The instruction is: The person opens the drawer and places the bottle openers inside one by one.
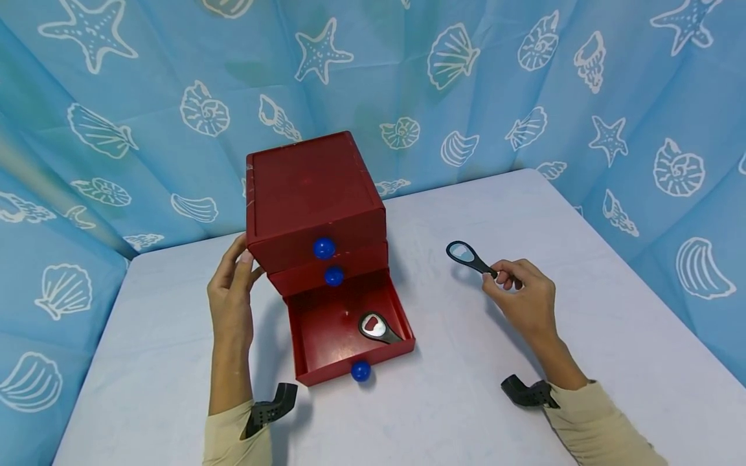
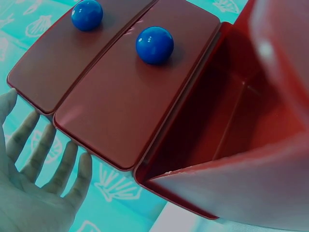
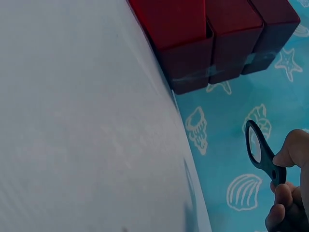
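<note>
A stacked red drawer unit (image 1: pixel 309 188) stands left of centre with its bottom drawer (image 1: pixel 320 349) pulled out. In that drawer, near its front right corner, lies a magnifying glass (image 1: pixel 373 325) with a black frame. The right hand (image 1: pixel 524 298) pinches the handle end of another black magnifying glass (image 1: pixel 462 252) between thumb and fingers, raised over the table right of the unit. Its lens points up and left. At the unit's left side is the left hand (image 1: pixel 232 291); in the left wrist view its fingers (image 2: pixel 46 145) are spread and straight, fingertips at the side edge.
Two upper drawers are closed, their blue knobs (image 1: pixel 324 248) facing front; another blue knob (image 1: pixel 361 371) sits on the open drawer. A white cloth covers the table (image 1: pixel 454 401). Blue curtains (image 1: pixel 373 77) with shell prints hang behind and at both sides.
</note>
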`<move>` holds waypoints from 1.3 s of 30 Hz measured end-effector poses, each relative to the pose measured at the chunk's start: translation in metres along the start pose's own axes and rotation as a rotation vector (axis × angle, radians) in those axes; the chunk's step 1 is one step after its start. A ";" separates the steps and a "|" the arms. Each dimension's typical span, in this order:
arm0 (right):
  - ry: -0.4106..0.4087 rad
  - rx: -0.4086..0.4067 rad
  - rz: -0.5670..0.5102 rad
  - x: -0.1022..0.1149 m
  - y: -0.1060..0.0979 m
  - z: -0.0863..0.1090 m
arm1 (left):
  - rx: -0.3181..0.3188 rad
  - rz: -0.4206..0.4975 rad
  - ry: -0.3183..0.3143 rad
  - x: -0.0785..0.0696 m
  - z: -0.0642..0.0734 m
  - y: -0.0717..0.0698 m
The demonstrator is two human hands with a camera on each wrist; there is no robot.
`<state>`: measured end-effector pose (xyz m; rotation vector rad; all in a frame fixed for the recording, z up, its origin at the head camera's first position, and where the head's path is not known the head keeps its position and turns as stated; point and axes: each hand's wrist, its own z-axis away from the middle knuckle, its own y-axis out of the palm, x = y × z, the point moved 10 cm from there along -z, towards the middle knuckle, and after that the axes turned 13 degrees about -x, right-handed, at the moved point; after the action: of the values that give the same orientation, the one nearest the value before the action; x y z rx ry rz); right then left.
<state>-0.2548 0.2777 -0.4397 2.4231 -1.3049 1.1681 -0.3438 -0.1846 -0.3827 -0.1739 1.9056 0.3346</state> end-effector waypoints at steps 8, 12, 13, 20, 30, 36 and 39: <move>-0.040 0.016 -0.070 0.019 0.005 0.009 | 0.000 0.011 -0.002 -0.001 0.000 0.000; -0.050 0.025 -0.101 0.027 0.008 0.015 | 0.004 0.012 0.000 -0.001 0.001 0.001; -0.052 0.027 -0.107 0.030 0.009 0.016 | 0.005 0.010 0.001 -0.001 0.001 0.001; -0.065 0.052 -0.136 0.069 0.013 0.019 | -0.001 -0.004 0.013 -0.002 -0.001 -0.001; -0.048 0.128 -0.198 0.096 0.024 0.036 | 0.007 0.022 0.007 -0.002 0.000 0.000; -0.044 0.163 -0.213 0.080 0.037 0.051 | 0.000 0.012 0.003 -0.001 0.000 0.000; -0.034 0.181 -0.225 0.080 0.041 0.057 | 0.000 0.019 0.002 -0.001 0.000 0.000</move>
<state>-0.2286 0.1752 -0.4316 2.6435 -0.9395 1.2344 -0.3439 -0.1846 -0.3819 -0.1562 1.9105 0.3478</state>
